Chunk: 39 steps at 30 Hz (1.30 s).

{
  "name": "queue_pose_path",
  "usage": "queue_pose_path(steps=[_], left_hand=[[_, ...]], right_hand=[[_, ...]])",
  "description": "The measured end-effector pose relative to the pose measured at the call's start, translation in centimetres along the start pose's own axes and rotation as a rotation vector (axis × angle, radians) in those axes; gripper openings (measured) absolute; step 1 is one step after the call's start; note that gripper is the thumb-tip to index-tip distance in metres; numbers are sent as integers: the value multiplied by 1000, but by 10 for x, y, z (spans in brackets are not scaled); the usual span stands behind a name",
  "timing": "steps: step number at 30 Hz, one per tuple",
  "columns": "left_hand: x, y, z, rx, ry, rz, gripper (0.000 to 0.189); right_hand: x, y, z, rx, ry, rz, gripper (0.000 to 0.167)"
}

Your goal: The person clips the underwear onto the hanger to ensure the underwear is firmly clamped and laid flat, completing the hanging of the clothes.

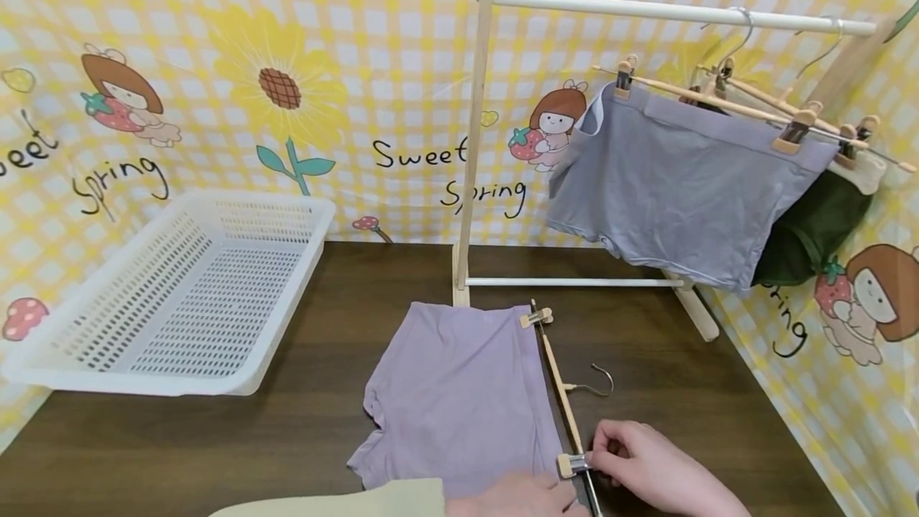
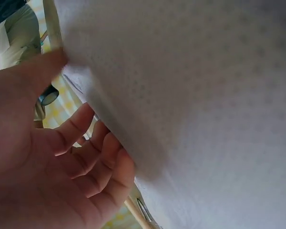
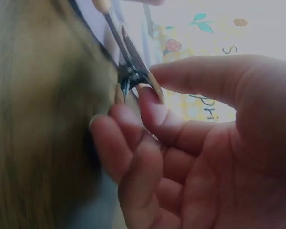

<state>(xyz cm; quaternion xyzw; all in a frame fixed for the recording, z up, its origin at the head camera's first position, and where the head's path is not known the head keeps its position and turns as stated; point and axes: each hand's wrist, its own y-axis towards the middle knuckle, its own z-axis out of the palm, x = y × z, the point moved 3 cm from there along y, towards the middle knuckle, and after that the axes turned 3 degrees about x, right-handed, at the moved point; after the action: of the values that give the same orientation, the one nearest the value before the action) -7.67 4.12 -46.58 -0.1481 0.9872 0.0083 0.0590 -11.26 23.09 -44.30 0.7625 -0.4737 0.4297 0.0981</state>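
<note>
Lavender shorts (image 1: 459,389) lie on the dark wooden table, waistband to the right. Beside the waistband is a wooden clip hanger (image 1: 562,389), its metal hook pointing right. The far clip (image 1: 535,317) sits on one waistband corner. My right hand (image 1: 649,461) pinches the near clip (image 1: 573,466) between thumb and fingers. In the right wrist view, the fingers press that clip's handles (image 3: 155,88). My left hand (image 1: 513,497), partly cut off by the bottom edge, is at the waistband near that clip. In the left wrist view, thumb and curled fingers hold the fabric edge (image 2: 119,124).
A wooden rack (image 1: 474,142) with a white rail stands at the back right. Grey shorts (image 1: 668,182) and dark green shorts (image 1: 818,222) hang there on clip hangers. A white perforated basket (image 1: 287,301) sits at the left. Patterned yellow cloth (image 1: 402,86) lines the walls.
</note>
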Motion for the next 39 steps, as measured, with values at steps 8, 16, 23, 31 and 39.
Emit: queue_pose_path(steps=[8, 16, 23, 31, 39], left_hand=[[-1, 0, -5, 57, -266, 27, 11], [-1, 0, -9, 80, -312, 96, 16], [-4, 1, -9, 61, -367, -130, 18], [-6, 5, -16, 33, -129, -17, 6], [-9, 4, -39, -110, -89, 143, 16]], right_hand=[[-6, -13, -3, 14, 115, 50, 18], [-21, -10, -1, -65, 292, 106, 27], [-27, -12, 0, -60, 281, 194, 35], [-25, -14, 5, 8, 293, 174, 42], [-26, -15, 6, -16, 306, 149, 53]])
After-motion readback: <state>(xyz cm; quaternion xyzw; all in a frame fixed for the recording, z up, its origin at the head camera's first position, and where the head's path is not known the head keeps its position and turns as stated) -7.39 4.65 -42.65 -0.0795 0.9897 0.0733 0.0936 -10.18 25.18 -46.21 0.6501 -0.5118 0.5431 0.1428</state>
